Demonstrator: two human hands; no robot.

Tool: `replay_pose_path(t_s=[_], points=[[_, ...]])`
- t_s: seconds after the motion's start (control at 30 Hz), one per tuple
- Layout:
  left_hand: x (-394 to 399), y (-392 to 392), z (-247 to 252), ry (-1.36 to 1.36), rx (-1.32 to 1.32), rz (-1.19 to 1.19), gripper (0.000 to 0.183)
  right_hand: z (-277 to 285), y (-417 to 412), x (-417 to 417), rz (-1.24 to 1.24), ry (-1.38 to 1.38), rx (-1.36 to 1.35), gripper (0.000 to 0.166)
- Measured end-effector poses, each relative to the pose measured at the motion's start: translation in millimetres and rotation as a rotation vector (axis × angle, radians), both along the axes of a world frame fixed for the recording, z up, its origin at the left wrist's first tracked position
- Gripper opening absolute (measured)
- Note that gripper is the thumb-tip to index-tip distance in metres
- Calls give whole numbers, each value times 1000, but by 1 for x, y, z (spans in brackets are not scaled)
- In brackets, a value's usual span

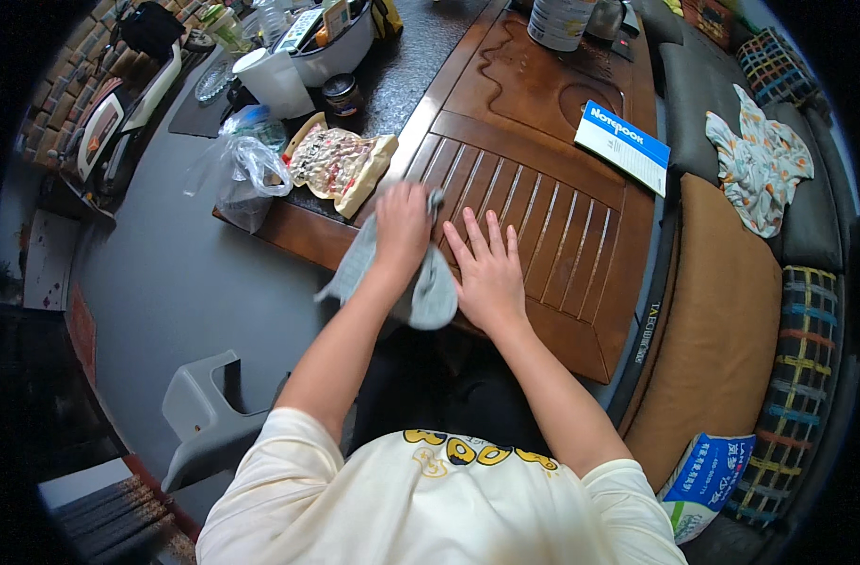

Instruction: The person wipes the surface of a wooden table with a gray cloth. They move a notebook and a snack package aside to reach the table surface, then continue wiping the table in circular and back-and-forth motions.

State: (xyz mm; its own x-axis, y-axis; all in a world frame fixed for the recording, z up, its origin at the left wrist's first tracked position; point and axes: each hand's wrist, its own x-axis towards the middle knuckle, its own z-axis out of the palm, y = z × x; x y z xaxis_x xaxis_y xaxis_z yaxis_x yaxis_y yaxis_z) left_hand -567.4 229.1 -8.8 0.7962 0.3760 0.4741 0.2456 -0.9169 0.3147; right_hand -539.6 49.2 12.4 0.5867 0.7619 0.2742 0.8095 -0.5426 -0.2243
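My left hand (404, 229) grips a grey-green cloth (433, 296) at the near left of a wooden tea table (465, 127). The cloth hangs in folds on both sides of the wrist and partly past the table's near edge. Spread flat on the table's slatted panel (543, 212), my right hand (490, 279) rests just right of the cloth and holds nothing. Beyond the left hand lies a cream snack bag (342, 162) on the dark stone strip (416, 49).
Clear plastic bags (250, 173) sit at the table's left corner, near a white canister (273, 83), a small dark jar (342, 95) and a filled basin (338, 53). A notebook (624, 145) lies at the right edge. Left stands a grey plastic stool (204, 395); right, a sofa (727, 304).
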Motion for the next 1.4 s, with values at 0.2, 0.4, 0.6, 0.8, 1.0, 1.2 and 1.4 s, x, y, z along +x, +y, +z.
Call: replay_pose_path(t_s=[0.2,0.4,0.6,0.8,1.0,1.2,1.4], points=[[-74,-11,21,22,-23,58,25,3,3,-3,2,19,56,59],[3,23,11,26,78,73,17,8,2,-3,7,50,55,58],[114,44,15,93,190,182,14,7,2,-4,12,73,92,54],[85,52,15,140,168,101,7,5,1,-3,13,73,57,57],[-53,13,29,142,102,70,9,2,1,-1,-18,31,72,59],[-90,15,28,84,62,172,9,6,5,-3,-24,47,145,61],[-12,36,23,159,333,162,6,6,1,-2,-34,71,80,65]])
